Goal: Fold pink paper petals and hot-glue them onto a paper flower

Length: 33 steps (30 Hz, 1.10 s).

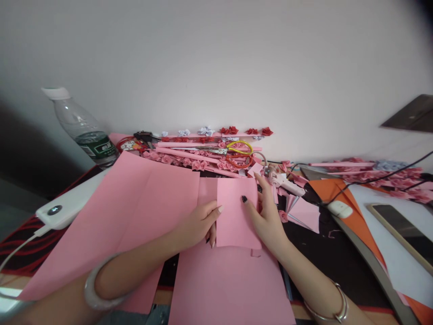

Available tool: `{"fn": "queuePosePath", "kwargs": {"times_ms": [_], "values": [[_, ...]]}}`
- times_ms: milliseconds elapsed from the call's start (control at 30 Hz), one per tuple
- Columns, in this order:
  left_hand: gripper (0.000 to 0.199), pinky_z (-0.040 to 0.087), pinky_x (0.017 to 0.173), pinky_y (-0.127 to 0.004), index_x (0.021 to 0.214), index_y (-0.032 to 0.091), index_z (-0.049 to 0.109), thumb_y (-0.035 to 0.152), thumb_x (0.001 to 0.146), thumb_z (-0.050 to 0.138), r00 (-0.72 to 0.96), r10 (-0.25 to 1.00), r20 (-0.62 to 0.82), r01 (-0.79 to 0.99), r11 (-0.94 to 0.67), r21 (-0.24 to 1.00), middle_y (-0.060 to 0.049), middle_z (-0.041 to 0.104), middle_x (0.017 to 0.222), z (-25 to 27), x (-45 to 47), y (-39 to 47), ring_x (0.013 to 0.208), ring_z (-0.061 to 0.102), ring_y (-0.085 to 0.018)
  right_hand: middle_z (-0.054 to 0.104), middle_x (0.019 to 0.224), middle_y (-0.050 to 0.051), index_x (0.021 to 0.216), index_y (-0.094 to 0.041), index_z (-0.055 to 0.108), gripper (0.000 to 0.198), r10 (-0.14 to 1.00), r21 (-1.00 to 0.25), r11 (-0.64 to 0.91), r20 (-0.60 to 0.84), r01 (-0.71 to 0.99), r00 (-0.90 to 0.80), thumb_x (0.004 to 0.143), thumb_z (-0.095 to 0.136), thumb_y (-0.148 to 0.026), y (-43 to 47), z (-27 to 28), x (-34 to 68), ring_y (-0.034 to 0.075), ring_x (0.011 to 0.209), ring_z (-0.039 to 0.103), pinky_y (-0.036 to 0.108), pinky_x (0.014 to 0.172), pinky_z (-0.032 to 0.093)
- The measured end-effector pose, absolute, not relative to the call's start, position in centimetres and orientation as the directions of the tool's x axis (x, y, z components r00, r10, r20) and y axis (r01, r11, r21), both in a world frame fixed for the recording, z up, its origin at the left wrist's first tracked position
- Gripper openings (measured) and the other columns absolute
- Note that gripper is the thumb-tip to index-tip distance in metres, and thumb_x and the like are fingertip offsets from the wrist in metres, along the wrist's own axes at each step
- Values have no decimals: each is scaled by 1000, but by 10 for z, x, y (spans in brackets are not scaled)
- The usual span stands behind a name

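Note:
A small rectangular piece of pink paper (235, 216) is held between my two hands above a larger pink sheet (230, 284). My left hand (199, 221) pinches its left edge, thumb on top and fingers curled beneath. On the opposite edge, my right hand (267, 212) grips it with the thumb on its face and the other fingers at and behind the side. Another big pink sheet (162, 185), with a faint crease, lies under my left forearm. A thin pink paper scrap (255, 253) shows just below the held piece.
Behind my hands lie scissors (240, 151), pink paper flowers and rolled sticks, and a glue gun (286, 182). A water bottle (88, 131) and white power bank (71, 203) stand left. Right are cut pink papers (306, 212), orange sheets and a phone (402, 230).

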State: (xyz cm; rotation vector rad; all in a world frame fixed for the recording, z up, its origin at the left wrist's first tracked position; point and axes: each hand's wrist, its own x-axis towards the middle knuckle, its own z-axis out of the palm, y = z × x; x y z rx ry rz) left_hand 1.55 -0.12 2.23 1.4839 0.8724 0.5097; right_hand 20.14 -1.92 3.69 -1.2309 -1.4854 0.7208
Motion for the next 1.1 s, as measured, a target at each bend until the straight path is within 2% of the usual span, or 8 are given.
{"fn": "queuePosePath", "kwargs": {"times_ms": [433,1100], "values": [[28,30,40,-20,79,20,39,42,94,33,594,776,-211,201,111,973,7,50,40,25,16,-1,36,49,-10,43,135,9,138,-27,30,59,936,-888,317,349,332,41,84,52,-23,-18,34,202,25,130,34,48,104,35],[28,30,39,-19,79,20,40,43,94,32,600,776,-193,215,76,974,7,51,39,22,15,0,34,49,-10,38,140,8,139,-28,30,60,932,-880,327,361,346,39,84,53,-23,-17,33,202,25,128,36,47,103,36]]}}
